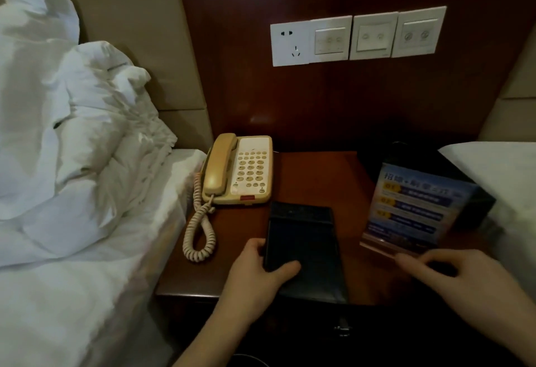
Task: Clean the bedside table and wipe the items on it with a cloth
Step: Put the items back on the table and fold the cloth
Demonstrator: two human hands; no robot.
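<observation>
Our left hand (258,268) grips the near left corner of a flat dark folder (301,250), thumb pressed on its top face and fingers curled around its left edge. The folder lies flat on the bedside table (319,175), its near end reaching the table's front edge. Our right hand (452,273) hovers low over the table's right front, blurred, fingers loosely spread and reaching leftward toward the base of an upright blue sign card (417,210); we cannot tell whether the fingertips touch its clear stand. The card stands just right of the folder, tilted back, with a dark box (475,207) behind it.

Beyond the folder's far end sits a beige telephone (240,169), handset on its cradle, its coiled cord (200,230) looping down over the table's left side, just left of our left hand. A rumpled white duvet (72,123) covers the bed on the left. On the wooden wall panel above the table is a row of white switch plates (356,35).
</observation>
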